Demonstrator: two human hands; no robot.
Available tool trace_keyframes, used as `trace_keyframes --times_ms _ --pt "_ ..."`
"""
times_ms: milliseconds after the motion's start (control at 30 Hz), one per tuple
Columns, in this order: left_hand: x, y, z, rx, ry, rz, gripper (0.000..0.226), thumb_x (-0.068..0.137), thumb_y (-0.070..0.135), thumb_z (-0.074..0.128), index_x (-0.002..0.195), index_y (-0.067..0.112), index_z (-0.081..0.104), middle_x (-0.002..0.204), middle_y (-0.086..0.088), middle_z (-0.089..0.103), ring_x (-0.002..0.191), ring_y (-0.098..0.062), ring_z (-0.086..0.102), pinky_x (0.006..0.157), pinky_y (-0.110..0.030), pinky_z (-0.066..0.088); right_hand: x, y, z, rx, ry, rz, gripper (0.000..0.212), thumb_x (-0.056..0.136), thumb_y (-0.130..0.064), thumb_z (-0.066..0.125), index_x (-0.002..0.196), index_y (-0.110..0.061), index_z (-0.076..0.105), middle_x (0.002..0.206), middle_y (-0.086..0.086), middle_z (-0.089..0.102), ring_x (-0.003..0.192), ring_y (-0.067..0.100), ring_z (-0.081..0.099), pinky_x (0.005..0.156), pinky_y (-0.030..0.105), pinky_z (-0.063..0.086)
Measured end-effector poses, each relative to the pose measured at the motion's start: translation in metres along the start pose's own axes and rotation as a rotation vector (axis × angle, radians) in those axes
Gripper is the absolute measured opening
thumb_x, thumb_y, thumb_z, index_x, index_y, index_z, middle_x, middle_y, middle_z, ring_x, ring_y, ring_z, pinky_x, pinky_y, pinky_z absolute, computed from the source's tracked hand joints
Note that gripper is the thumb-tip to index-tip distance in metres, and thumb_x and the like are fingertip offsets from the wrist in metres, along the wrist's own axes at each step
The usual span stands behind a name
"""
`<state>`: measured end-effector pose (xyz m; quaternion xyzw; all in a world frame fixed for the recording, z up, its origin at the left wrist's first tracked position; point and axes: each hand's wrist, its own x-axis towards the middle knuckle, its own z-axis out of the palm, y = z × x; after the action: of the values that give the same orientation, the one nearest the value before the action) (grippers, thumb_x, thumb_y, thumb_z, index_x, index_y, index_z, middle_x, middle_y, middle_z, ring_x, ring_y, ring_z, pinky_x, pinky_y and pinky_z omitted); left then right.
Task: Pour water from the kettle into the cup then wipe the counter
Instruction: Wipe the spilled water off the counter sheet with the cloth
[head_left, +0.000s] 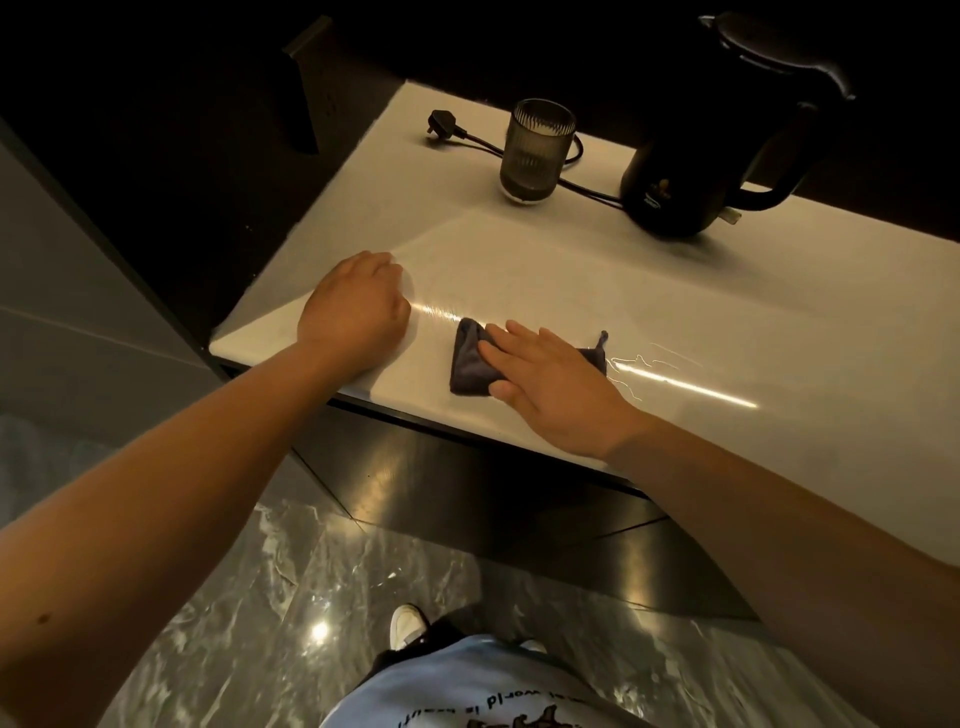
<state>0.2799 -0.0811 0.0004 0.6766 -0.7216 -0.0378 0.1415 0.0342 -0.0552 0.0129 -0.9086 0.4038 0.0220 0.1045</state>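
A dark folded cloth (467, 366) lies near the front edge of the pale counter (675, 291). My right hand (556, 384) lies flat on it, fingers spread and pointing left. My left hand (353, 306) rests on the counter's front left part with its fingers curled under, holding nothing. A ribbed smoky glass cup (535, 150) stands at the back, holding some water. To its right stands the black kettle (722, 130), lid closed, handle facing right.
The kettle's black cord and plug (441, 124) lie on the counter behind the cup. Thin streaks of water (639, 364) glint to the right of the cloth. Dark panels rise on the left and at the back. Marble floor and my shoe (408, 623) are below.
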Motion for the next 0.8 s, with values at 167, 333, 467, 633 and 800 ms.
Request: trace_keyframes --times_ms 167,333,467,633,800 --pt "-0.001 -0.001 0.0 -0.011 0.004 -0.001 0.04 0.095 0.02 0.039 0.13 0.003 0.05 0.137 -0.015 0.051 0.125 -0.03 0.046 0.105 -0.039 0.033 -0.008 -0.003 -0.001 0.123 0.15 0.031 0.05 0.097 -0.04 0.032 0.139 -0.017 0.047 0.141 0.003 0.052 0.121 0.027 0.045 0.104 0.037 0.033" --pt "0.001 0.0 0.0 -0.018 0.002 -0.026 0.036 0.094 0.021 0.037 0.12 0.004 0.055 0.125 -0.014 0.057 0.114 -0.029 0.05 0.098 -0.039 0.039 -0.005 0.007 -0.017 0.398 0.278 0.102 0.035 0.101 -0.026 0.041 0.134 -0.017 0.051 0.124 0.005 0.061 0.11 0.022 0.052 0.096 0.032 0.039" --pt "0.001 0.001 -0.001 -0.028 0.016 -0.019 0.036 0.093 0.02 0.037 0.117 0.003 0.056 0.123 -0.015 0.058 0.113 -0.03 0.051 0.097 -0.04 0.039 -0.001 0.013 -0.029 0.339 0.354 0.063 0.038 0.099 -0.027 0.04 0.133 -0.016 0.051 0.125 0.007 0.061 0.109 0.022 0.054 0.096 0.033 0.04" --pt "0.003 0.003 -0.001 -0.06 0.021 -0.013 0.036 0.094 0.018 0.038 0.122 0.003 0.055 0.127 -0.015 0.057 0.115 -0.03 0.051 0.1 -0.038 0.036 0.006 0.07 -0.053 0.305 0.457 0.296 0.037 0.101 -0.024 0.042 0.137 -0.017 0.049 0.127 0.013 0.059 0.113 0.028 0.053 0.096 0.034 0.037" --pt "0.009 0.027 0.003 -0.113 -0.013 0.044 0.045 0.095 0.023 0.038 0.136 0.007 0.049 0.143 -0.012 0.047 0.13 -0.029 0.041 0.109 -0.037 0.028 0.025 0.131 -0.064 0.263 0.455 0.548 0.039 0.101 -0.027 0.04 0.139 -0.017 0.047 0.132 0.016 0.055 0.118 0.034 0.051 0.1 0.04 0.038"
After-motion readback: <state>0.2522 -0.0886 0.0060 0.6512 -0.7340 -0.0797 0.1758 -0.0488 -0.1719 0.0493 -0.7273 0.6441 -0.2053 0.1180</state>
